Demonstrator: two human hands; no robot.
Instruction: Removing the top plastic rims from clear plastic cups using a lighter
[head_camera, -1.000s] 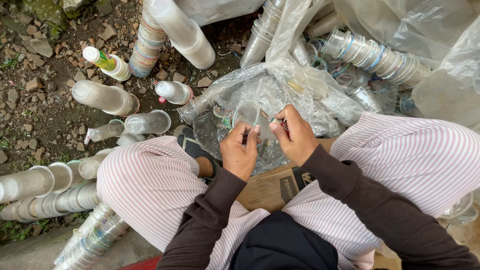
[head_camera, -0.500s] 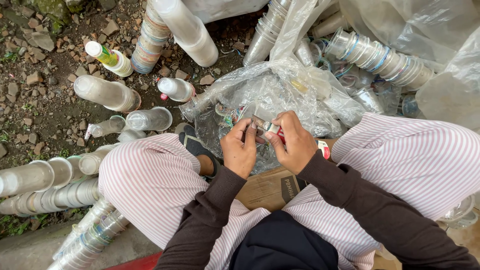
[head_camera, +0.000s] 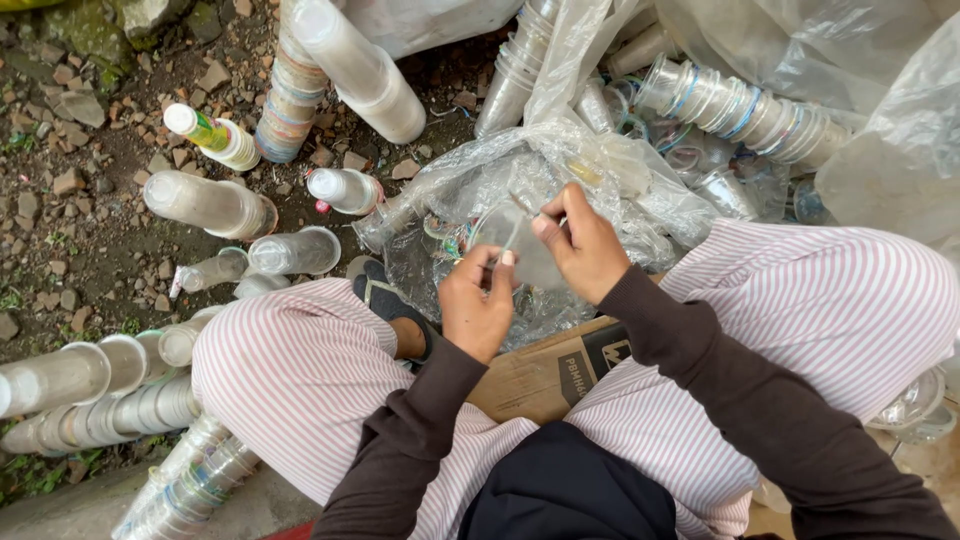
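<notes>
Left hand: my left hand pinches the near edge of a clear plastic cup, thumb and fingers closed on it.
Right hand: my right hand grips the same cup from the far right side, with the fingers curled; I think a thin lid film is between the fingertips, but I cannot tell for sure.
Cup position: it is between both hands, above my knees, in front of the clear plastic bag.
Key relation: the cup lies just ahead of the left hand and to the left of the right hand; its long axis seems to point away from me, toward the bag. Both hands touch it, neither is nearer.
Around: stacks of cups lie behind the bag, loose bottles on the ground at left, a cardboard piece under my legs.
</notes>
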